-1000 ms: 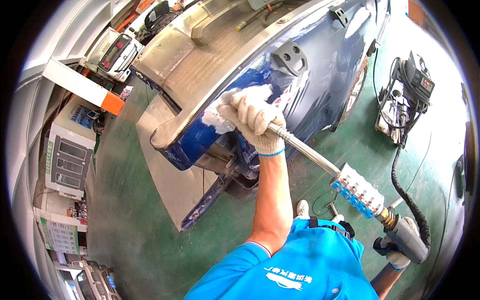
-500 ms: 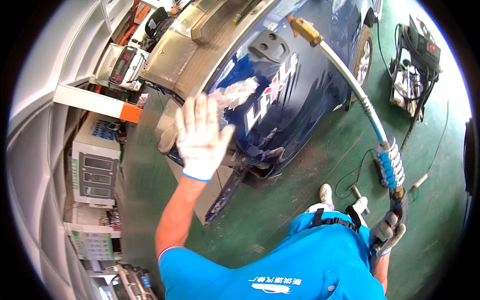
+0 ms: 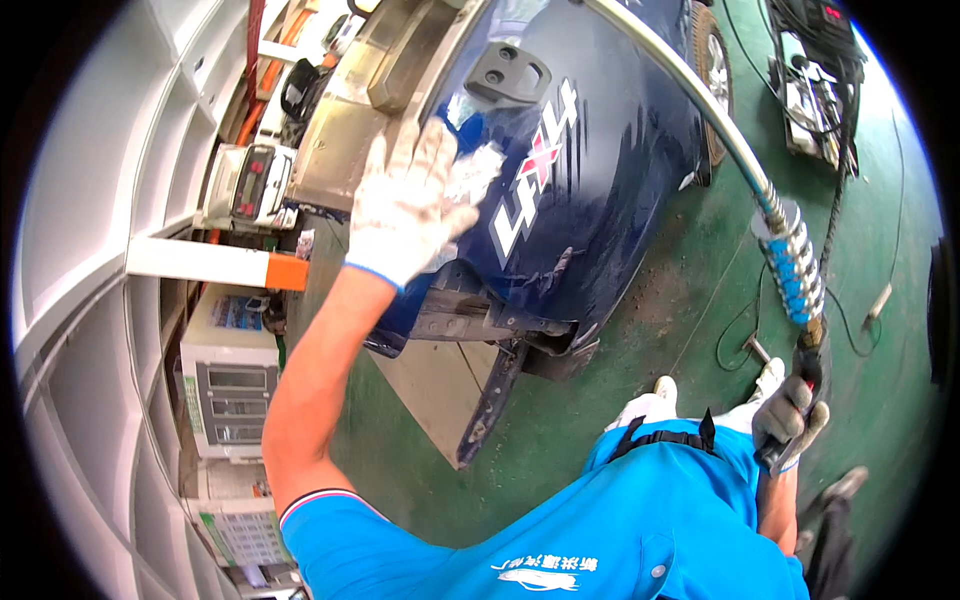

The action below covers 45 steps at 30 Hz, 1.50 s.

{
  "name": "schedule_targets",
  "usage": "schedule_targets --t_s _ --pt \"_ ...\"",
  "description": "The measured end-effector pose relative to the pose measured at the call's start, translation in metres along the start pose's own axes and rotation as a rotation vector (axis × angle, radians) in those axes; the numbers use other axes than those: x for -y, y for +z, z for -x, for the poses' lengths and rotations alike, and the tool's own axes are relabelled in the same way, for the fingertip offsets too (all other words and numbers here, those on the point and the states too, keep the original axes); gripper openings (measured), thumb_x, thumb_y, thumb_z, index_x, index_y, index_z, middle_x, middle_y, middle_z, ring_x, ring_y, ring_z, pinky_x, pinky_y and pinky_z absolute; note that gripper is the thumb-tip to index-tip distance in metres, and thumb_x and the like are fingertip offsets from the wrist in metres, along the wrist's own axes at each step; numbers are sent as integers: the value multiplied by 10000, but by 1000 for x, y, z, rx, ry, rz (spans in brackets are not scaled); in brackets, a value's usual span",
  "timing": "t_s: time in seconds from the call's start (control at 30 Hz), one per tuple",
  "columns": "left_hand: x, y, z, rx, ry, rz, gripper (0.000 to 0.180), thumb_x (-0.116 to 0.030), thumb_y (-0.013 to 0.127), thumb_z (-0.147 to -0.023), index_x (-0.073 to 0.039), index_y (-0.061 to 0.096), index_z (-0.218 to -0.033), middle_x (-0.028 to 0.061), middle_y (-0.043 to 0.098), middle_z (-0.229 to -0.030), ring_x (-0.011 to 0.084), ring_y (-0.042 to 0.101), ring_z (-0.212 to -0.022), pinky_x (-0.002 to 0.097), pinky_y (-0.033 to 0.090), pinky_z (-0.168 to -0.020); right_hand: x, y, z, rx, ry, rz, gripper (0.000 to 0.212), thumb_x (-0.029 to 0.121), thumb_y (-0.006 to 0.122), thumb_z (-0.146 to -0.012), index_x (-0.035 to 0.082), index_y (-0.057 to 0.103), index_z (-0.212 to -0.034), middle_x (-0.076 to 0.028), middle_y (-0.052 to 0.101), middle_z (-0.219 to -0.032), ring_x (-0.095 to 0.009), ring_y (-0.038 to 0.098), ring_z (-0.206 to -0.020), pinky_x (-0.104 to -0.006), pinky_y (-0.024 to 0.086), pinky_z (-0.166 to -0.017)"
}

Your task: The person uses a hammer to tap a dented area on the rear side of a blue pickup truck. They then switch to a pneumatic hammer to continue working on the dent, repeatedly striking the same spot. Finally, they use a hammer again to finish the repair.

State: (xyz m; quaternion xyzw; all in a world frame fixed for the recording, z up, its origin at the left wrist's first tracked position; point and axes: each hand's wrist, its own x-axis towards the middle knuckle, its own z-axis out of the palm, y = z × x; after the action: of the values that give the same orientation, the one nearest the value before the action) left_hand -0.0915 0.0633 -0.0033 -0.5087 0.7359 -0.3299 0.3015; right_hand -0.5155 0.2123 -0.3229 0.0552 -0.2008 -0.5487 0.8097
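Note:
My left hand (image 3: pixel 405 215), in a white glove, is flat with fingers stretched over the rear corner of a dark blue pickup truck (image 3: pixel 620 140). Whether the palm touches the metal, I cannot tell. Beside it the panel has a scraped, whitish patch (image 3: pixel 476 175) and white-and-red lettering. Low on my right, my gloved right hand (image 3: pixel 790 415) is closed round the black handle of a long-necked, torch-like tool (image 3: pixel 795 270). Its curved metal neck, with a coil round a blue section, runs up past the top edge, which hides its tip.
At far right stands a cart (image 3: pixel 815 95) with a machine and cables. A hammer (image 3: pixel 758 347) and a cable lie on the green floor (image 3: pixel 670 290). Another person's shoe (image 3: pixel 848 482) shows at lower right. A broken-edged dark bumper piece (image 3: pixel 490 405) juts out below the truck's corner.
My left hand has moved up along the truck's corner. The tool's neck has swung upward, taking its brass tip out of view. Another person's leg has appeared at lower right.

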Motion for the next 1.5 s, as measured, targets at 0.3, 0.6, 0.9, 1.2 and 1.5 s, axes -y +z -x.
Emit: schedule_targets --t_s 0.3,0.6,0.9,1.2,1.5 --pt "4 15 -10 -221 97 -188 867 -695 400 -997 -37 403 -1562 174 353 -1643 354 261 -1549 462 150 -1279 -115 -32 31 -23 -319 -48 869 44 667 -939 91 167 -1648 11 443 -743 -92 514 -525 -261 443 -454" --pt "5 7 89 -204 103 12 816 -554 676 -886 -54 499 -1506 152 440 -1596 371 378 -1485 537 188 -1250 -126 -36 63 12 -368 -34 830 61 650 -960 78 161 -1631 2 459 -761 -76 500 -476 -242 433 -399" --pt "-6 7 90 -202 22 24 800 -513 732 -849 -65 531 -1481 135 495 -1557 398 426 -1443 545 227 -1238 -99 -6 66 33 -336 120 835 36 664 -954 11 167 -1625 -26 501 -832 -117 526 -583 -255 434 -464" --pt "-145 -19 73 -412 -239 2113 619 -365 644 -1009 21 457 -1455 257 647 -1283 380 644 -1192 541 519 -1020 -57 42 54 -185 -171 685 380 296 796 -900 7 554 -948 5 508 -592 -71 389 -371 -224 330 -343" --pt "-164 -24 28 -404 -259 3185 209 -188 516 -1081 -38 572 -1215 189 713 -969 348 733 -882 509 629 -806 -33 65 66 -333 -149 1024 534 390 860 -780 -52 595 -922 -104 578 -557 -169 486 -378 -297 386 -356"
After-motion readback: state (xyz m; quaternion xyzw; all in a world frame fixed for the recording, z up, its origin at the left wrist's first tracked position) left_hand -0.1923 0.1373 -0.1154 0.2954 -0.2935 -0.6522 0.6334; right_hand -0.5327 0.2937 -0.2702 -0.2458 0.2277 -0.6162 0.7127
